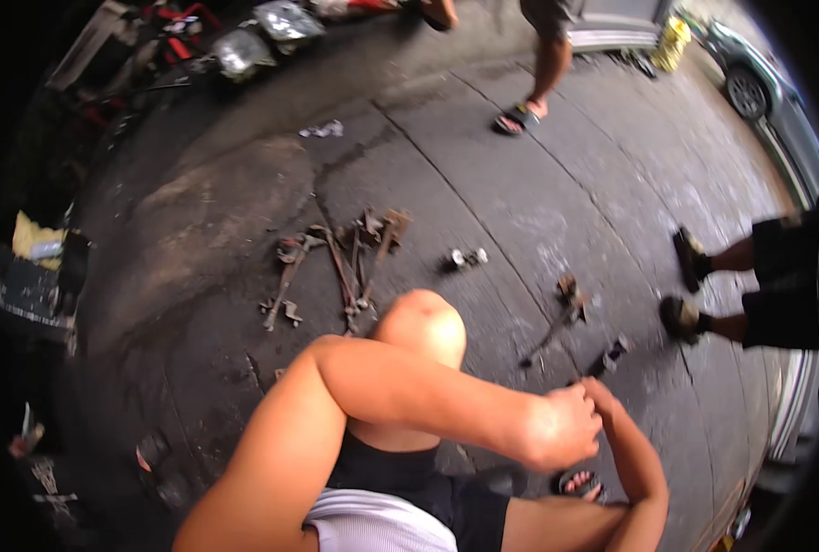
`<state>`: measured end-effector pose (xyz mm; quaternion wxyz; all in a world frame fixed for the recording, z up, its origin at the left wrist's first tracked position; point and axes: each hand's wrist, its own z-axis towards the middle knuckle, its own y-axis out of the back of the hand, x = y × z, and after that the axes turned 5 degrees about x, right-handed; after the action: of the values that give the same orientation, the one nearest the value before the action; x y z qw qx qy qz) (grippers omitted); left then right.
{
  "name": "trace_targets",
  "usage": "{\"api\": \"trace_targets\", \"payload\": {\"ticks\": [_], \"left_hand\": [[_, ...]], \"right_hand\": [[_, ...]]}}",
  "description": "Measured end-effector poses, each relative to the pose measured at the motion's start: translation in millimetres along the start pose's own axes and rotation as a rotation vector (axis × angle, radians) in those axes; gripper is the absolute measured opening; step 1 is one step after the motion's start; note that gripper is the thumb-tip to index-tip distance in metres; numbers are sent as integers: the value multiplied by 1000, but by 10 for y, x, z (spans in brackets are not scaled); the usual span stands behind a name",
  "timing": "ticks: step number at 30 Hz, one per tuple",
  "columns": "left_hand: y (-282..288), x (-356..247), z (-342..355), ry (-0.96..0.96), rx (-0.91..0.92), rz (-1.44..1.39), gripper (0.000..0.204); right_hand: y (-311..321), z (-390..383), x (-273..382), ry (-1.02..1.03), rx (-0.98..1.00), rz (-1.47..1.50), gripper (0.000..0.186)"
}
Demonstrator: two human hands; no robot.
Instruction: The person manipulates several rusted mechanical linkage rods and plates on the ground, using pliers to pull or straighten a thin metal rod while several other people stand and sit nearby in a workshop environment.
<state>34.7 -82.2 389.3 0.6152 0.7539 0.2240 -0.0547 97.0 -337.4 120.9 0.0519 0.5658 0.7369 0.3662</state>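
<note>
My left hand [564,425] reaches across my knee, fingers curled, meeting my right hand [600,394], whose fingers are also bent. I cannot make out what, if anything, they hold. Near them on the pavement [465,166] are a small dark metal part [616,354] and a rusty part with a rod [566,304]. Beyond my bent knee [421,327] lie several long, rusty metal assemblies [373,253] and a short silvery metal piece [467,258].
A person in dark shorts [787,276] stands at right; another person's sandalled foot [520,118] is ahead. A grey car [750,78] and yellow sack [671,46] are at upper right. Wrapped silver packages [281,23] and red items line the upper left. Dark clutter [46,285] sits at left.
</note>
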Motion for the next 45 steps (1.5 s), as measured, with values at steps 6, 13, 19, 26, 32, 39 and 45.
{"api": "trace_targets", "payload": {"ticks": [6,13,19,26,32,39,45], "left_hand": [[-92,15,7,37,81,1,69],[37,218,-27,38,-60,52,55],[-100,52,39,-22,-23,34,51],[-267,61,85,29,5,-55,63],[-208,47,79,27,22,-55,60],[-85,50,16,45,72,-38,61],[-90,74,-31,44,67,-44,62]], "right_hand": [[-115,142,-69,29,45,-3,43],[-284,195,-313,0,94,32,45],[-365,404,-473,14,79,-25,46],[-389,429,-462,17,93,-50,45],[-439,447,-525,-13,80,33,44],[-388,468,-472,8,81,-6,44],[-316,464,-393,20,77,-26,46]]}}
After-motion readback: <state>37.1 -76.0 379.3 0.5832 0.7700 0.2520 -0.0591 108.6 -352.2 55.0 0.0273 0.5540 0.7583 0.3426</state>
